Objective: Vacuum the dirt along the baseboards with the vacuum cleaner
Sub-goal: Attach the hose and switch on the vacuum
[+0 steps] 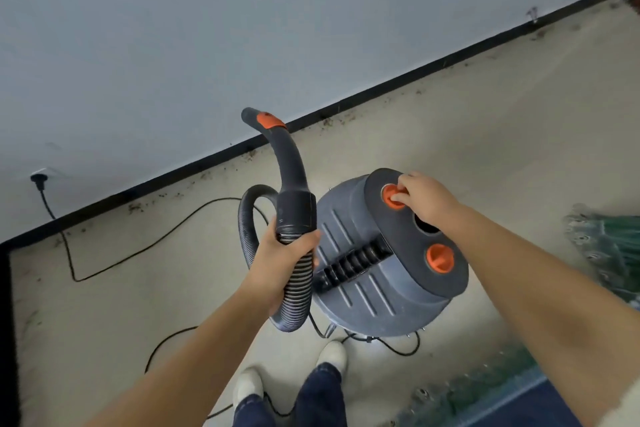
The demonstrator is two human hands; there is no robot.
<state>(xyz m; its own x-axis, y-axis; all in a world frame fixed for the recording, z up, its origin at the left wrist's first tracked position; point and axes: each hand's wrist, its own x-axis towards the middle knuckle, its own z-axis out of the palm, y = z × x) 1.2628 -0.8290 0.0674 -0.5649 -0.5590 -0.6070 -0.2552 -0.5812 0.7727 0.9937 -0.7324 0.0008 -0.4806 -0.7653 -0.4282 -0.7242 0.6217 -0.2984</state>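
- Head view: the left hand [282, 258] curls round the ribbed hose [298, 284] just below the dark curved handle [291, 170], which rises up and bends left, ending in an orange tab [270, 120].
- The hose loops behind the handle and again below the hand, down to the floor.
- The right hand [424, 199] rests on top of the vacuum [374, 274], its fingers bent onto the upper orange knob [391, 196]; whether they pinch or only press it cannot be told.
- A second orange knob [440, 258] sits nearer on the same dark top panel, untouched, with a round hole between the two knobs.
- The vacuum stands on the pale floor [485, 135], near the black baseboard [381, 89] but apart from it.
- Dirt [327, 121] lies scattered in a line along the baseboard's foot.
- A black cord [145, 250] runs from a wall plug [38, 179] across the floor toward the vacuum.
- White shoes [332, 355] and blue trouser legs show at the bottom edge.
- Green matting [602, 246] lies at the right.
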